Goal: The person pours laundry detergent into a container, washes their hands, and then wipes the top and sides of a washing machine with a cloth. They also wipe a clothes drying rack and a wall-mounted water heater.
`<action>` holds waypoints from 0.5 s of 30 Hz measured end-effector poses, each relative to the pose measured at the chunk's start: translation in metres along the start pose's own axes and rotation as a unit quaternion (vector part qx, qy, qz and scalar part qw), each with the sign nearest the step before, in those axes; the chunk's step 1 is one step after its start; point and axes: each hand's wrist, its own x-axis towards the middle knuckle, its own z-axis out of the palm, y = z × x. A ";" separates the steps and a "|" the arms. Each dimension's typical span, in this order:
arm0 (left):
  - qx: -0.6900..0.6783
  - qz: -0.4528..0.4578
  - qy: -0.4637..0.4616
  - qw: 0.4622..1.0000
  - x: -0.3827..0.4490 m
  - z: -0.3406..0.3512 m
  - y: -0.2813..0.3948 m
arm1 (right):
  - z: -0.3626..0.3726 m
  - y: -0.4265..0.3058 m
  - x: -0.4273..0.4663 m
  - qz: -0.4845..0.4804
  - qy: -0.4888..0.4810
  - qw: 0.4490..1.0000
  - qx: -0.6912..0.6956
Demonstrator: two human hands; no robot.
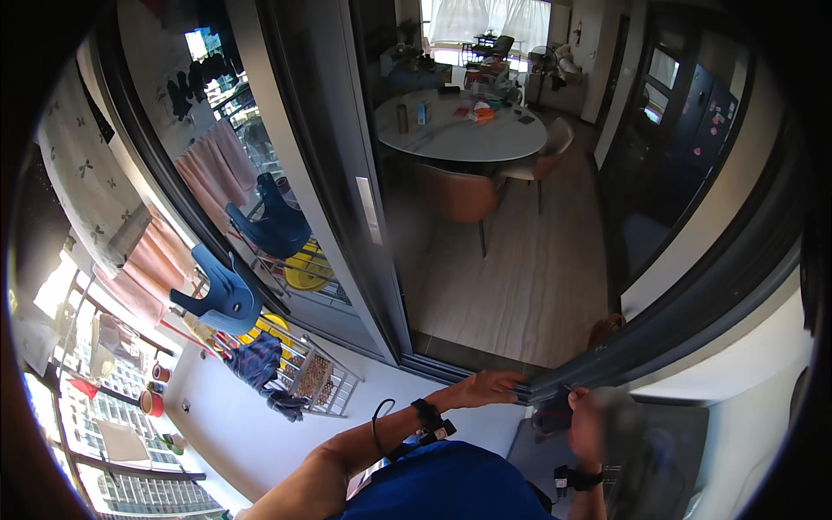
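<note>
Both of my hands are low in the view, by the bottom corner of a dark sliding door frame (572, 380). My left hand (484, 390) is at the floor track (435, 370), its fingers slightly bent and apart; no object shows in it. To the right of the frame is my right hand (585, 416), its thumb and finger close together near the frame edge. Whether they pinch something small cannot be told, as part of that hand is blurred. Each wrist wears a black strap with a small device.
On the left stand a metal rack (338, 390) with dark cloth, a blue plastic seat (227, 299) and a yellow basin (270, 328). Towels (156, 260) hang behind. Beyond the doorway are a brown chair (458, 192) and an oval table (468, 146). A grey surface (669, 448) lies lower right.
</note>
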 end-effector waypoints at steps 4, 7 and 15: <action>0.053 0.034 -0.035 0.997 -0.018 -0.017 0.018 | 0.055 -0.013 0.007 -0.005 0.010 1.000 -0.011; 0.042 0.059 -0.063 0.995 -0.029 -0.021 0.027 | 0.085 -0.017 0.012 -0.024 -0.053 0.998 0.036; -0.027 0.029 0.082 0.996 -0.048 -0.058 0.001 | 0.124 -0.009 0.017 -0.040 -0.044 0.998 0.030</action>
